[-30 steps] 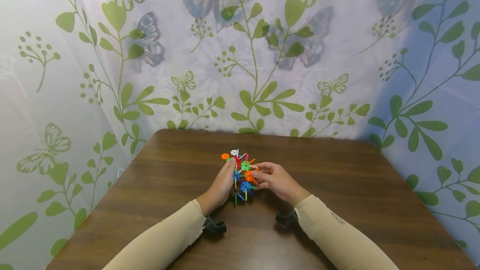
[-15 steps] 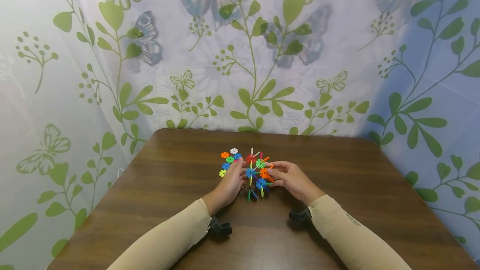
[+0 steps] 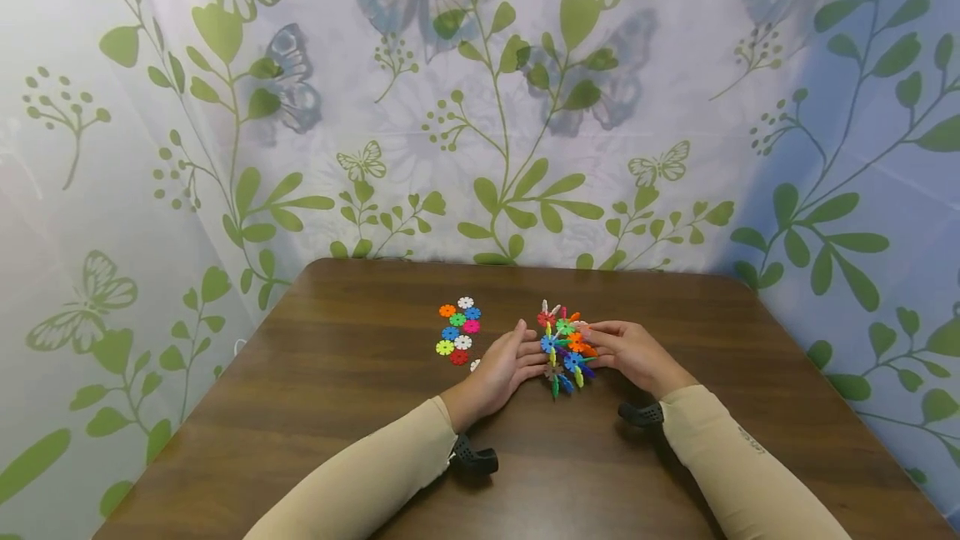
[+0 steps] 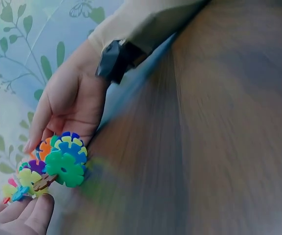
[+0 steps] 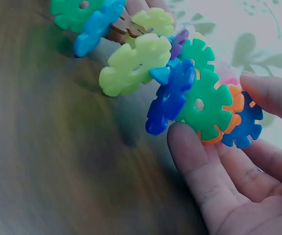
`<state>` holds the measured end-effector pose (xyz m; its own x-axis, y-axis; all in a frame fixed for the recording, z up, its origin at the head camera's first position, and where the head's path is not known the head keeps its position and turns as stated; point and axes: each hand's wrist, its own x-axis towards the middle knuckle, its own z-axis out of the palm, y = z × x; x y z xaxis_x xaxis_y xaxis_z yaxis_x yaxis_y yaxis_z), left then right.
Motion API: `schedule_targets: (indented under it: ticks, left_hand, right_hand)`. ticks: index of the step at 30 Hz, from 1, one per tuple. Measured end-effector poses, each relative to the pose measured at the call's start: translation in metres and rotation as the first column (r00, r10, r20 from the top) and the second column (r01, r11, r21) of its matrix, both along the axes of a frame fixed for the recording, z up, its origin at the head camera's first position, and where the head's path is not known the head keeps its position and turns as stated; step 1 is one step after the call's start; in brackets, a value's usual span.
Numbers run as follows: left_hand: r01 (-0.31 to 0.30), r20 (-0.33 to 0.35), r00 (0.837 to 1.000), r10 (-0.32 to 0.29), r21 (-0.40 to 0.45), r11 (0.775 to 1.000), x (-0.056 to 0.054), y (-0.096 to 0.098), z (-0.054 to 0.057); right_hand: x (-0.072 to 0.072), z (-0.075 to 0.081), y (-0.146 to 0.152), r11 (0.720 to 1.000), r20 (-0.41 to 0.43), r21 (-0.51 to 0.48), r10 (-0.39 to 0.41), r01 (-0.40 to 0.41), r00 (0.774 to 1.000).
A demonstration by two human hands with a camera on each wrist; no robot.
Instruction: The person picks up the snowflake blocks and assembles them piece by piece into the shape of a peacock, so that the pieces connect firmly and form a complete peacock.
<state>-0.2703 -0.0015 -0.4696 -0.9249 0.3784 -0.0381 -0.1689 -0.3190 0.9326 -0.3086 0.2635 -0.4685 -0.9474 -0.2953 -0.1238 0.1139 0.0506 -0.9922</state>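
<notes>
The head view takes in both hands: the left hand (image 3: 501, 369) and the right hand (image 3: 636, 357) face each other across a multicoloured cluster of notched flower discs (image 3: 573, 360), which is held above or on the brown wood-grain table (image 3: 555, 473); whether it touches the wood cannot be told. The left hand's fingers are stretched out with the thumb raised, tips at the cluster's near side; the right hand's digits are clamped on its other side

Only the head view shows the loose flower discs (image 3: 457, 320) lying flat beyond the left hand, in white, orange, blue, green, pink, yellow and red, and the leaf-and-butterfly cloth (image 3: 480, 107) in full. The right wrist view alone shows the grip up close: digits around a green disc (image 5: 204, 105) with a centre hole, an orange disc (image 5: 235, 122) behind it and a dark blue disc (image 5: 246, 122) at the end. The left wrist view shows a brown disc (image 4: 44, 182) just by the left fingertips, and a black device (image 4: 119, 61) on the right wrist
</notes>
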Motion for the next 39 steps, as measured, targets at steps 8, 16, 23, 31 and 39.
schedule_targets:
  ticks: [8, 16, 23, 31, 39]
  left_hand:
    - [0.062, 0.029, 0.998, -0.063, 0.025, 0.998, -0.003, 0.024, 0.002]
    - [0.096, 0.045, 0.994, -0.099, 0.069, 0.993, -0.006, 0.038, 0.005]
    - [0.090, 0.045, 0.994, -0.095, 0.093, 0.992, -0.008, 0.039, 0.006]
    - [0.111, 0.048, 0.992, -0.114, 0.065, 0.992, -0.007, 0.037, 0.004]
    - [0.086, 0.030, 0.996, -0.087, 0.024, 0.996, -0.003, 0.035, -0.001]
  right_hand:
    - [0.001, 0.004, 0.023, 0.995, -0.018, 0.085, -0.054, 0.056, 0.998]
    - [0.000, 0.004, 0.030, 0.974, -0.050, 0.186, -0.126, 0.133, 0.991]
    - [-0.002, 0.008, 0.039, 0.948, -0.075, 0.270, -0.156, 0.171, 0.985]
    - [-0.001, 0.006, 0.039, 0.929, -0.110, 0.310, -0.176, 0.202, 0.978]
    - [0.000, 0.003, 0.041, 0.879, -0.161, 0.412, -0.187, 0.238, 0.969]
